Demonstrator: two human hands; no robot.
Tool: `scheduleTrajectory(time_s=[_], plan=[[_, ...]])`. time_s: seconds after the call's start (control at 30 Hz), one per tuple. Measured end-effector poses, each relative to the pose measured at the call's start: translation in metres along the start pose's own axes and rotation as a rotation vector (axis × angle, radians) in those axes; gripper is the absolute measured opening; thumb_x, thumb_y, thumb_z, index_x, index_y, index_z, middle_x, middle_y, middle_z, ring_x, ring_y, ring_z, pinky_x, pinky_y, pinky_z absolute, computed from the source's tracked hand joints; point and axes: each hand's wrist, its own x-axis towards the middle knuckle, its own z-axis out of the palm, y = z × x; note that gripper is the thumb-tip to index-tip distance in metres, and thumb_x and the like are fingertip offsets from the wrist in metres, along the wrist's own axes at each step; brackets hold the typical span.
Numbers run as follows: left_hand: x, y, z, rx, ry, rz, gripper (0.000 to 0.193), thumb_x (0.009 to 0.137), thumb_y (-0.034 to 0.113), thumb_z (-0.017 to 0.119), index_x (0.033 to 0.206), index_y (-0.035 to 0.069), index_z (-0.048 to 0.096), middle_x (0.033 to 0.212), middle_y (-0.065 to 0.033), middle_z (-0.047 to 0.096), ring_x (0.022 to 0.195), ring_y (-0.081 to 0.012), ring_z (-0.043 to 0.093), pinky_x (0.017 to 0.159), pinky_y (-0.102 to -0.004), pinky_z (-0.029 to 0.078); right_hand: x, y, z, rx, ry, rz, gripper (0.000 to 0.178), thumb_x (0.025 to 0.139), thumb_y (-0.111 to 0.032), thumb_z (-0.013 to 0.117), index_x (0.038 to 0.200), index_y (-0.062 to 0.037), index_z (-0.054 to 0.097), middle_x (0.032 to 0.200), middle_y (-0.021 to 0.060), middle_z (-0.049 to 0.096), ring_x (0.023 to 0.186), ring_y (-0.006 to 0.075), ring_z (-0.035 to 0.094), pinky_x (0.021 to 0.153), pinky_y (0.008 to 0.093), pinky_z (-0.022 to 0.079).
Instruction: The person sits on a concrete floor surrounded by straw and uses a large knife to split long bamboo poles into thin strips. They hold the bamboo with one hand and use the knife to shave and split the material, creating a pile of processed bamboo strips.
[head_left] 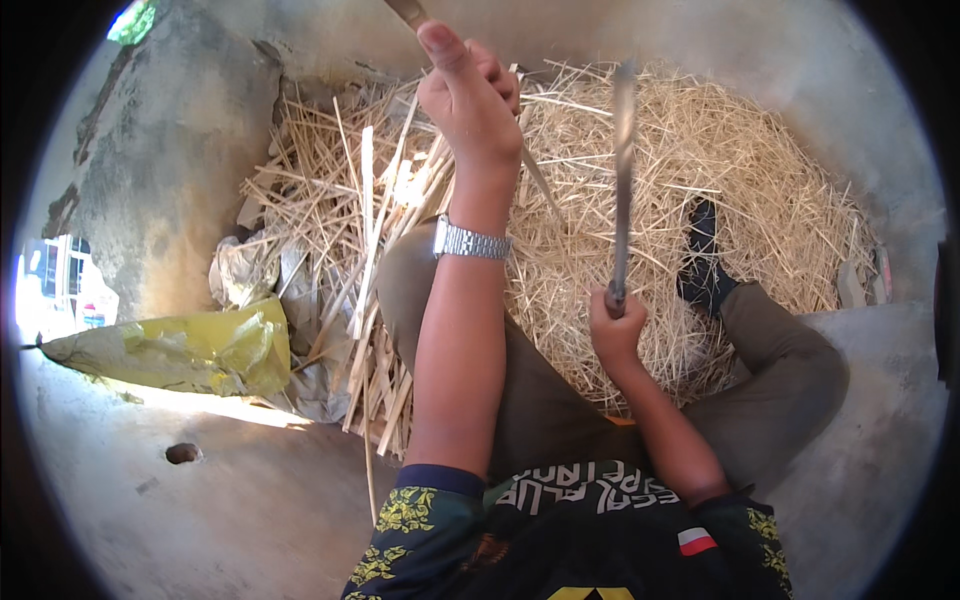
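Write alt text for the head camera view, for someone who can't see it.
A right hand grips a long, narrow, grey metal blade, while the outstretched left hand holds a thin, pale wooden strip. A heap of straw-coloured slivers lies between and beyond brown-trousered legs.

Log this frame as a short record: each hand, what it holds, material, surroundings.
left_hand: fist closed around a thin pale strip, thumb up
left_wrist: silver metal-band watch
right_hand: fist closed around the handle of a long blade
blade_pose: pointing away from the person, far end blurred
material_right: heap of fine pale shavings
material_left: loose pile of longer pale strips
far_left: yellow, partly see-through bag
posture: seated, legs apart, black footwear against shavings
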Motion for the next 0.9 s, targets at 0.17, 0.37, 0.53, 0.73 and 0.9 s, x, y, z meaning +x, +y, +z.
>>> scheduleTrajectory(time_s=[0.17,0.37,0.53,0.73,0.9], plan=[[0.001,-0.002,0.008,-0.035,0.056,-0.004,0.074,0.09,0.085,0.033,0.062,0.017,0.022,0.053,0.0054,0.021,0.044,-0.0072,0.02,0.04,-0.0249,0.016,0.009,0.105,-0.013,-0.584,-0.114,0.483,0.027,0.083,-0.02,0.069,0.082,0.0061,0.065,0.065,0.0143,0.065,0.052,0.023,0.063,0.053,0.0389,0.048],[0.003,0.001,-0.002,-0.013,0.065,0.019,0.074,0.091,0.084,0.033,0.061,0.017,0.021,0.053,0.0058,0.021,0.045,-0.0072,0.021,0.041,-0.0248,0.015,0.014,0.07,-0.018,-0.316,-0.125,0.595,0.024,0.082,-0.017,0.07,0.077,0.0036,0.06,0.057,0.0085,0.058,0.043,0.018,0.056,0.041,0.0349,0.044],[0.001,0.0,-0.009,-0.007,0.13,0.027,0.074,0.091,0.084,0.033,0.061,0.017,0.022,0.053,0.006,0.021,0.044,-0.0073,0.022,0.041,-0.0251,0.016,0.02,0.019,-0.015,-0.134,-0.025,0.197,0.021,0.086,-0.016,0.071,0.078,-0.0007,0.06,0.053,0.0015,0.052,0.04,0.0125,0.049,0.038,0.0304,0.038],[-0.002,0.0,-0.001,-0.017,0.084,0.027,0.074,0.09,0.084,0.034,0.061,0.017,0.022,0.052,0.0054,0.021,0.043,-0.0076,0.022,0.04,-0.0252,0.017,-0.002,0.059,-0.011,-0.087,-0.068,0.159,0.024,0.087,-0.018,0.069,0.073,-0.0014,0.058,0.059,0.0019,0.056,0.049,0.0111,0.049,0.047,0.0333,0.039],[0.001,-0.002,0.001,-0.001,0.096,0.03,0.074,0.09,0.085,0.034,0.061,0.017,0.022,0.052,0.0053,0.021,0.043,-0.0078,0.022,0.039,-0.0247,0.019,0.002,0.093,-0.014,-0.285,-0.103,0.563,0.025,0.082,-0.021,0.07,0.075,0.0009,0.061,0.061,0.0045,0.059,0.054,0.017,0.055,0.054,0.0362,0.043]])
